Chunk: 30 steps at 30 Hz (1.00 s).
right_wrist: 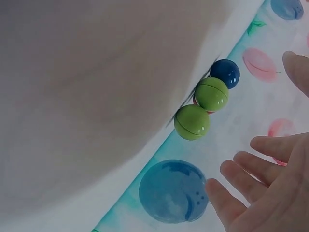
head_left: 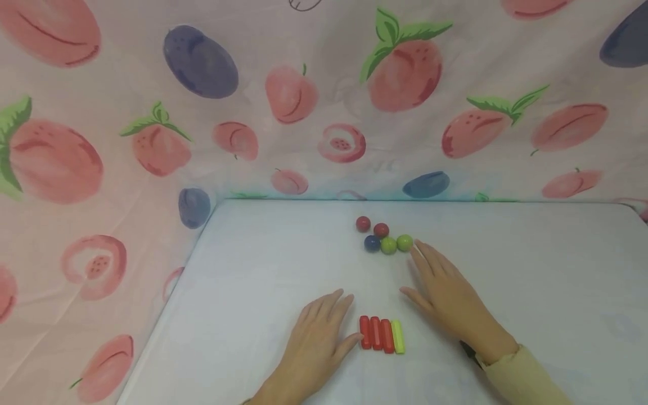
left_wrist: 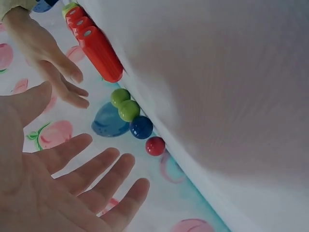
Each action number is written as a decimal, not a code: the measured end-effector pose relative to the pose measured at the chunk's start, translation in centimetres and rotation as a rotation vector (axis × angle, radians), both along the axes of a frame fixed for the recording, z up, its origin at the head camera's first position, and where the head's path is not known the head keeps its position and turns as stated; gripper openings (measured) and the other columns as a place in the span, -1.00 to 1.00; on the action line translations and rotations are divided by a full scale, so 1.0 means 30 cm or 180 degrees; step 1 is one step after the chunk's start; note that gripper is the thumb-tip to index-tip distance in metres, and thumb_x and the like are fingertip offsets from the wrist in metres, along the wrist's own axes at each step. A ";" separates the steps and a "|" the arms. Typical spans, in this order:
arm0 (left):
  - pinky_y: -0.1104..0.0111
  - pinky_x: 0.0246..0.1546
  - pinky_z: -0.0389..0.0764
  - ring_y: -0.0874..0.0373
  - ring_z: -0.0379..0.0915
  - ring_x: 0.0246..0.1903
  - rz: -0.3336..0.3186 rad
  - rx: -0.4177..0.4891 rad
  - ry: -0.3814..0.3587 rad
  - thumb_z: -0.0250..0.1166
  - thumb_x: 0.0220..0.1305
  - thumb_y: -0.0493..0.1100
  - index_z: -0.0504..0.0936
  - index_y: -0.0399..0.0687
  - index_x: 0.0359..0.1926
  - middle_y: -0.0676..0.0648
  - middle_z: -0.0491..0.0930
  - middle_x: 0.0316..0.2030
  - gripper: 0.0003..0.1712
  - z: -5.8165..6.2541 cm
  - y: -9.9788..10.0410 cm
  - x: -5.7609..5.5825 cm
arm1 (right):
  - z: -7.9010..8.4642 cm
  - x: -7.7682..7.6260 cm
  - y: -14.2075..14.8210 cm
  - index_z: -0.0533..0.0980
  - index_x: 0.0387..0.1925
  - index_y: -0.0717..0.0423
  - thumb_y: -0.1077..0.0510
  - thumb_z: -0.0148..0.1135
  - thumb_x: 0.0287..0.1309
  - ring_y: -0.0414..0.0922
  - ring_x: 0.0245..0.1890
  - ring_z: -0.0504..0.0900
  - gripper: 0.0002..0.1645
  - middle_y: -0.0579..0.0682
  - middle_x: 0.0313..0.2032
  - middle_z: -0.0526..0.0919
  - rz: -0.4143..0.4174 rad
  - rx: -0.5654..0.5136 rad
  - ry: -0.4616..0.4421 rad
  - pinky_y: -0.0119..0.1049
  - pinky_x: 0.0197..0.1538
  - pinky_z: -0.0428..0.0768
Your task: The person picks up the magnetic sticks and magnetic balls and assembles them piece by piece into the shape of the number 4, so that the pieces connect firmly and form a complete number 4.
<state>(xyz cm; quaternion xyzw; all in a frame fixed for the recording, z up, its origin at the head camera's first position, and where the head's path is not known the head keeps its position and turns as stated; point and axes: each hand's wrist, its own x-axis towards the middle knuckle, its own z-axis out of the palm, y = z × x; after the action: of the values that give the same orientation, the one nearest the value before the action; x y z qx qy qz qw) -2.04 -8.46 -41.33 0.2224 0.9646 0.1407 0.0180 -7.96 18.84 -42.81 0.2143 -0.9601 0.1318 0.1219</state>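
Observation:
Three red sticks and one yellow-green stick lie side by side on the white table. My left hand is beside them, fingers spread; its thumb tip is at the leftmost red stick, and whether it touches I cannot tell. Farther back sit glossy balls: two red balls, a blue ball and two green balls. My right hand has its fingers extended, fingertips close to the rightmost green ball. In the left wrist view, the left palm holds nothing.
The white tabletop ends at a fruit-printed cloth hanging behind and along the left. A small dark object shows beneath my right wrist.

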 end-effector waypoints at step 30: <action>0.22 0.10 0.58 0.18 0.49 0.06 -0.0114 0.0165 -0.0649 0.42 0.18 0.15 0.52 0.09 0.26 0.06 0.57 0.12 -0.34 -0.004 0.053 -0.029 | -0.003 -0.129 -0.038 0.26 0.36 0.36 -0.03 0.34 0.23 0.23 0.38 0.28 -0.15 0.33 0.37 0.30 0.0046 0.0074 -0.0302 0.13 0.33 0.39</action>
<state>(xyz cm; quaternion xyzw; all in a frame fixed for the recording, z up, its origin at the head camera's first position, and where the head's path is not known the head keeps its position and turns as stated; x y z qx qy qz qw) -2.91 -6.87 -41.45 0.2246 0.9496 0.1873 0.1128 -11.82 17.70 -42.90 0.2162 -0.9647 0.1316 0.0727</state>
